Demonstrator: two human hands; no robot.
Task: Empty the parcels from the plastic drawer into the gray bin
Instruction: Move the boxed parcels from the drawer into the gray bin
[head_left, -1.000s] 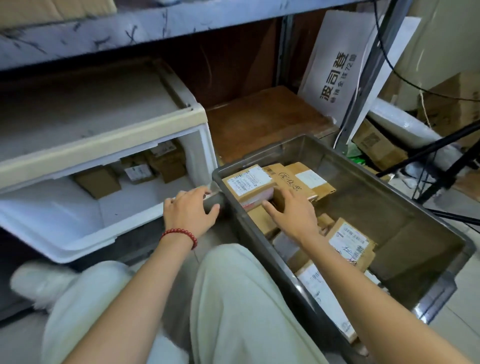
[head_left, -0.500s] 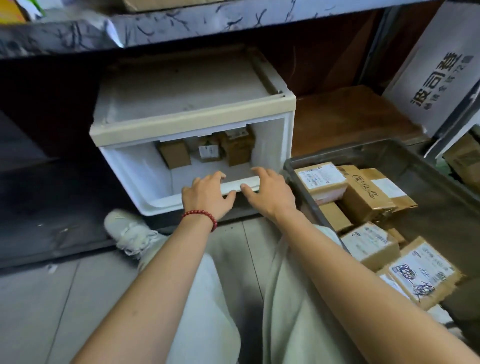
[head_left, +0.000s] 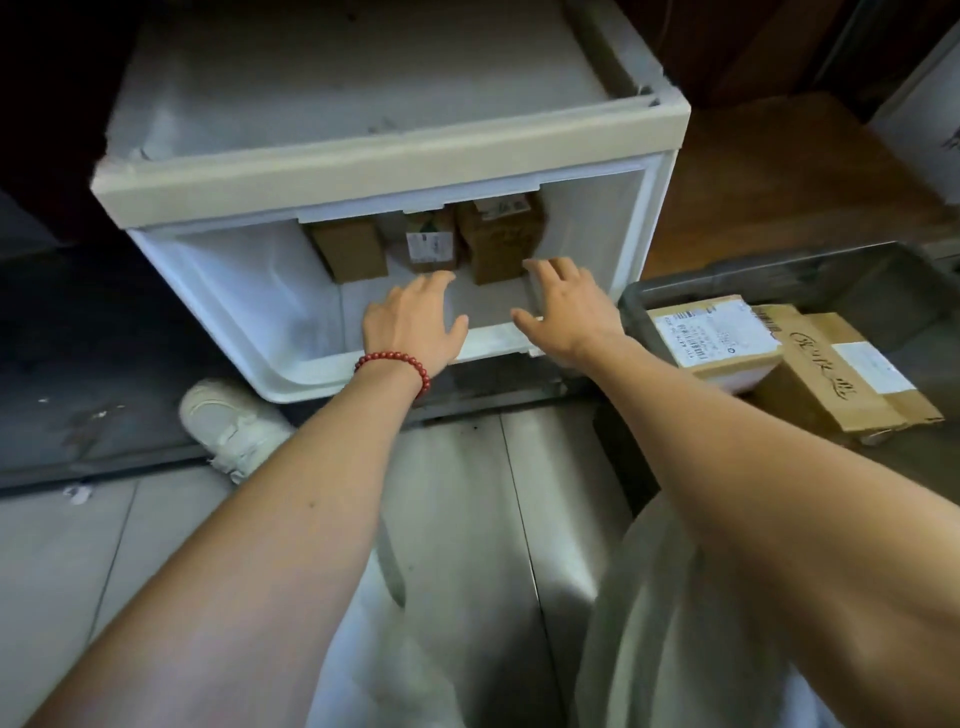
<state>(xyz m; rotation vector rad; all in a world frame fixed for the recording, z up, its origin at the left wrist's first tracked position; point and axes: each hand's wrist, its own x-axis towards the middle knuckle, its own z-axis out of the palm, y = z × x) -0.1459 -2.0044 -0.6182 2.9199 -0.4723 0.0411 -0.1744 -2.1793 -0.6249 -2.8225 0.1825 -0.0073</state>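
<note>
The white plastic drawer stands pulled out from its cream-topped cabinet, tilted down toward the camera. Three cardboard parcels sit at its rear wall. On the left is a plain brown parcel. In the middle is a narrow parcel with a white label. On the right is the largest brown parcel, which has a label at its top edge. The front part of the drawer floor is bare.

Both hands reach over the drawer's front lip, palms down, fingers spread and holding nothing. The left hand has its fingertips just short of the middle parcel; contact cannot be confirmed. A red bead bracelet circles that wrist. The right hand has its fingertips at the lower corner of the largest parcel; again, contact cannot be confirmed.

The gray bin stands just right of the drawer. It holds a labelled parcel beside a flat cardboard parcel with handwriting.

A white sneaker rests on the tiled floor below the drawer's left corner. Light trousers fill the lower centre.
</note>
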